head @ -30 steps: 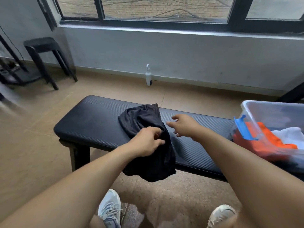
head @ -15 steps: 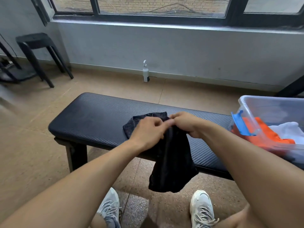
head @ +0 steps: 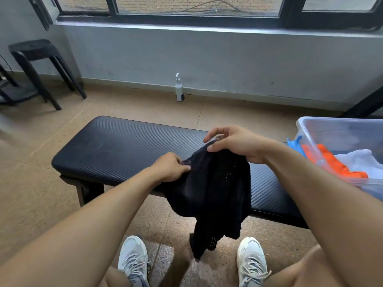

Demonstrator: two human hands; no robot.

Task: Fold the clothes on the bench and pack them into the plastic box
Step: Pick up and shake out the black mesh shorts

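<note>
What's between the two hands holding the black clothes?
In the head view, only the black garment itself: its top edge stretches from the left hand to the right hand, with the bench behind.

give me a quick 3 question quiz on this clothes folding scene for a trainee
1. True or false: the black garment lies flat on the bench.
2. Which hand grips the garment higher up? A) left hand B) right hand
3. Fill in: the plastic box already holds an orange garment and a ____ one.

Key:
1. False; both hands hold it up and it hangs past the bench's front edge.
2. B
3. white
</note>
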